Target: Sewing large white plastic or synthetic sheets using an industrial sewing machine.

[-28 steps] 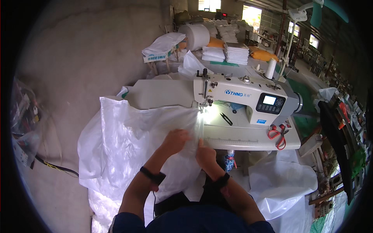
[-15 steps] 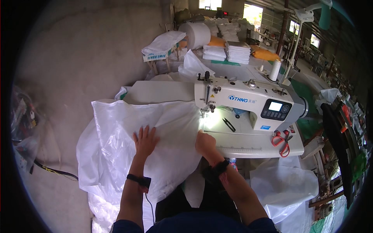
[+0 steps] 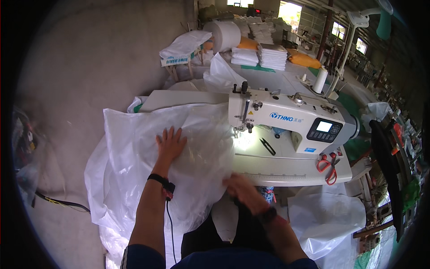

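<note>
A large white woven plastic sheet or bag (image 3: 130,166) drapes over the left of the sewing table and hangs down toward my lap. My left hand (image 3: 171,145) lies flat on it with fingers spread. At the sheet's lower right edge is my right hand (image 3: 246,193), smeared by motion; whether its fingers grip the edge is unclear. The white sewing machine (image 3: 282,112) stands just beyond, its lit needle area (image 3: 242,140) at the sheet's right edge. Black thread snips (image 3: 267,146) and red-handled scissors (image 3: 328,168) lie on the machine bed (image 3: 286,166).
A thread cone (image 3: 320,80) stands behind the machine. Farther back are a big white roll (image 3: 225,35), stacked white bags (image 3: 272,58) and orange sacks (image 3: 304,59). More white sheeting (image 3: 327,215) hangs at the lower right. A black cable (image 3: 62,201) runs at the left.
My right hand has come down toward me along the sheet's right edge, away from the needle. My left hand stays flat, slightly farther up on the sheet. The view has shifted a little.
</note>
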{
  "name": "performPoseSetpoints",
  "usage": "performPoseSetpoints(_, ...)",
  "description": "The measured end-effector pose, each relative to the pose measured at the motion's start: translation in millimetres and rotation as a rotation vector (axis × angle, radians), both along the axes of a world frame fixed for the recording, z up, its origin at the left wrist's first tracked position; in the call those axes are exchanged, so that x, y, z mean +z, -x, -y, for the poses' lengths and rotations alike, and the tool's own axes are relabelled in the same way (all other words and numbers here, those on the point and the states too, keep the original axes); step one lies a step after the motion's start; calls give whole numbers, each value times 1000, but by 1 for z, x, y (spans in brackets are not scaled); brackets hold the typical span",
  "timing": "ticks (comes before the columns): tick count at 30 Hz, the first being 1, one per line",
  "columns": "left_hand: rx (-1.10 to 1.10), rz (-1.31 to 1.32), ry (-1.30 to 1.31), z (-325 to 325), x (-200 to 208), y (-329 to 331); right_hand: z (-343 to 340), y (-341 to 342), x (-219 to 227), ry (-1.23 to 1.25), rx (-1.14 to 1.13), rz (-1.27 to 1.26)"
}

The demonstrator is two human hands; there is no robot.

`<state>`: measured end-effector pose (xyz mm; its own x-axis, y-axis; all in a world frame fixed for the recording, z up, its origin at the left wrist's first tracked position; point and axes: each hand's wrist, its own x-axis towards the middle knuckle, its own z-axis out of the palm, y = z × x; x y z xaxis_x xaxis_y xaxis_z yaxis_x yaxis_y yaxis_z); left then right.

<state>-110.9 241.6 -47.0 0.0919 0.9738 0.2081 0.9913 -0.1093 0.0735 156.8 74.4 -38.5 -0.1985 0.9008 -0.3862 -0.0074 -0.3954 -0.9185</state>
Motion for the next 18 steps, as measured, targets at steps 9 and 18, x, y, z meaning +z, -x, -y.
performPoseSetpoints(9,-8,-58,-10,-18,4,-17,92,50,-64,58,165,-183)
performPoseSetpoints(18,1,-49,90,-14,2,-9,83,51,-92,-77,-169,-419)
